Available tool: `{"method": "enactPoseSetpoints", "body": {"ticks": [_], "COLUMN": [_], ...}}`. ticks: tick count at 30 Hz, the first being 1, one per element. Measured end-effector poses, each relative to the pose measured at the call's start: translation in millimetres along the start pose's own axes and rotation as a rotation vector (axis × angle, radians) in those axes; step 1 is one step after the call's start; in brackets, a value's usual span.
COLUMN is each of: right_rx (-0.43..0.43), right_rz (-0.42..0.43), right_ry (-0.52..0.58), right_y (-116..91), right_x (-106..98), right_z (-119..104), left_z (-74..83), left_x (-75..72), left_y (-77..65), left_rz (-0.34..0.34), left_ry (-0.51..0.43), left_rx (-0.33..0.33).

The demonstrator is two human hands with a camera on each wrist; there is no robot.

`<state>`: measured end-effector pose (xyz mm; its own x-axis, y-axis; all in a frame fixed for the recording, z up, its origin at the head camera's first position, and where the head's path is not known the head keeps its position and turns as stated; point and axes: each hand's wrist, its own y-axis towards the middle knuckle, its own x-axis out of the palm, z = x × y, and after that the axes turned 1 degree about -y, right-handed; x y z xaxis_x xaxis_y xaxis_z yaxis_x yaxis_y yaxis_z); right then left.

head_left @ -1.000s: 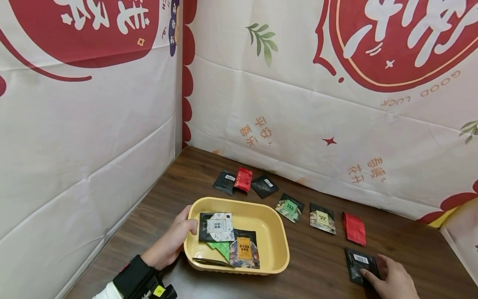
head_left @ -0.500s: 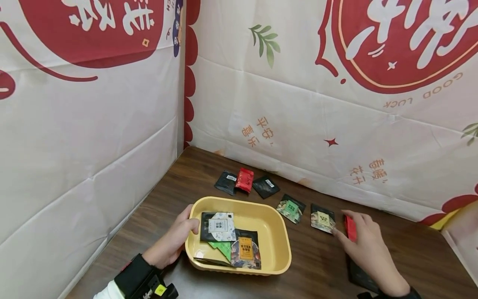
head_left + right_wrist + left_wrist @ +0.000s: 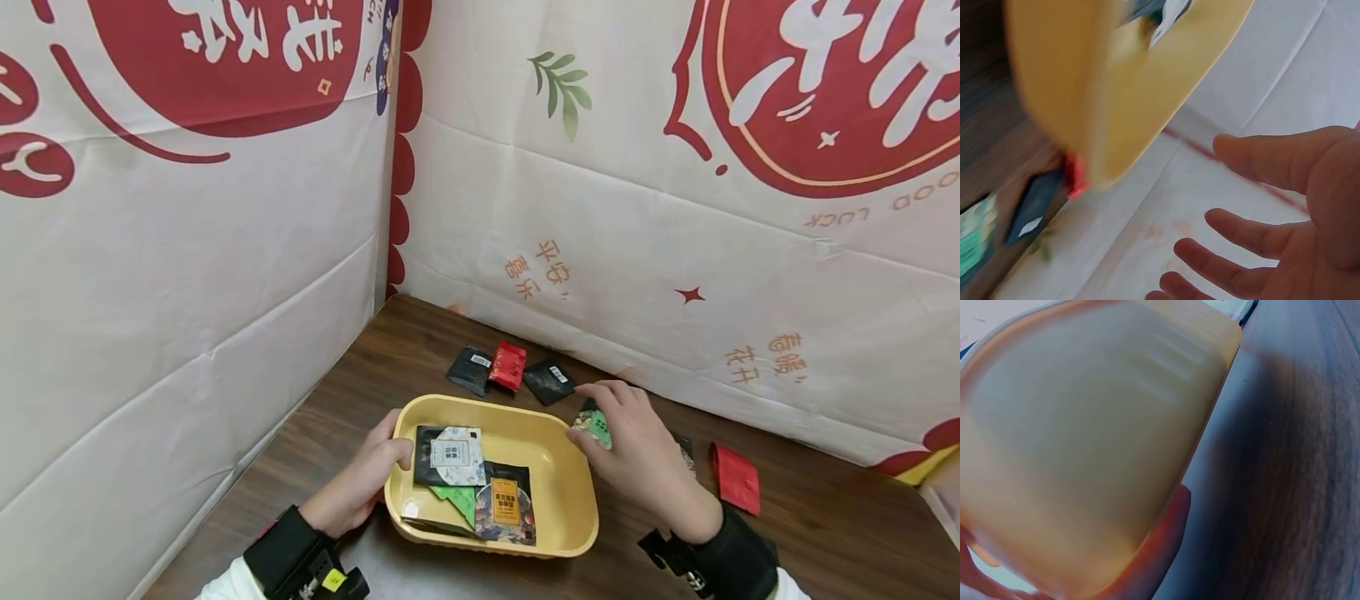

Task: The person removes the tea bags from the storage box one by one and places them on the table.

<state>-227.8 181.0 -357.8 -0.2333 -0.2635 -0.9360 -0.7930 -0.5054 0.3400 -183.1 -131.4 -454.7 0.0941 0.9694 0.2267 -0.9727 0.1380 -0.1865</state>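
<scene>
My left hand (image 3: 360, 483) grips the left end of a yellow plastic basin (image 3: 566, 500), thumb over the rim and fingers beneath, as the left wrist view shows. Inside lie a black-and-white packet (image 3: 453, 454), a green packet (image 3: 459, 502), a dark packet with an orange label (image 3: 506, 504) and another flat one seen edge-on. Off the basin's right rim, my right hand (image 3: 637, 450) hovers with fingers spread, partly covering a green-labelled packet (image 3: 596, 427) in the head view. Nothing is between its fingers in the right wrist view.
Behind the basin, two black packets, left (image 3: 471, 369) and right (image 3: 551, 381), flank a red packet (image 3: 508, 365). Another red packet (image 3: 737, 477) lies right of my right hand, which mostly hides a patterned packet (image 3: 684, 450). Printed cloth walls (image 3: 465, 208) border the wooden table (image 3: 315, 417).
My right hand has left the black packet at the lower right, passed over the red packet and come left to the green-labelled one. My left hand keeps its grip on the basin.
</scene>
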Motion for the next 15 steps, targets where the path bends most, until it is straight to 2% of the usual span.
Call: {"method": "enactPoseSetpoints", "body": {"ticks": [3,6,12,15], "right_rx": [-0.055,-0.092,-0.096,-0.09], "right_rz": [-0.034,-0.123,-0.504,-0.638], "right_ry": [-0.018,0.004,0.091,0.106], "right_y": [9.0,16.2,25.2,26.1], "right_x": [-0.3,2.1,20.3,32.3], "right_z": [-19.4,-38.2,-61.5,-63.4], "left_z": [1.6,3.3,2.6,0.6], "left_x": [0.1,-0.4,0.4,3.2], "left_y": [0.8,1.4,-0.5,-1.3], "left_rz": [0.007,0.004,-0.002,0.013], "left_ry": [0.004,0.011,0.019,0.023], "left_rx": [0.01,0.014,-0.004,-0.014]}}
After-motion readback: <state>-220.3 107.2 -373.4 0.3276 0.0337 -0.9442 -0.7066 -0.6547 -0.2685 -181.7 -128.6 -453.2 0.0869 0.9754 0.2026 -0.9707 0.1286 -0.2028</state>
